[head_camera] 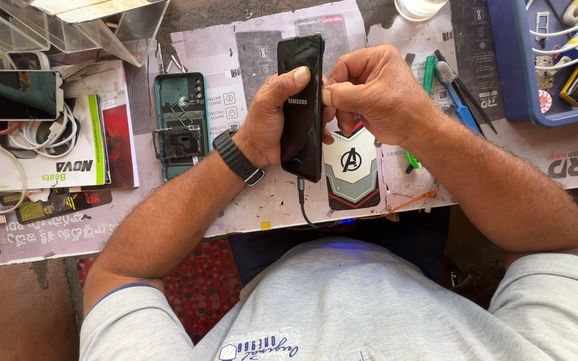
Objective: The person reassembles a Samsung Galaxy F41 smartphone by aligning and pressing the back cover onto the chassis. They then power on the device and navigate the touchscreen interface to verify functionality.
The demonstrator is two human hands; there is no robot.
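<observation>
My left hand (272,120) grips a black smartphone (302,127) upright above the workbench, thumb laid across its dark screen. A black cable (304,208) runs from the phone's lower end down toward me. My right hand (369,90) is closed against the phone's right edge, fingertips pinched at the side near the thumb. Whether it holds a small tool there I cannot tell. A black watch (237,159) is strapped to my left wrist.
An opened teal phone body (180,127) with bare internals lies left of my hands. A phone case with a red, white and grey pattern (352,170) lies under them. Brushes and tools (453,93) rest at right, next to a blue tray (523,100). Coiled white cables (41,134) sit far left.
</observation>
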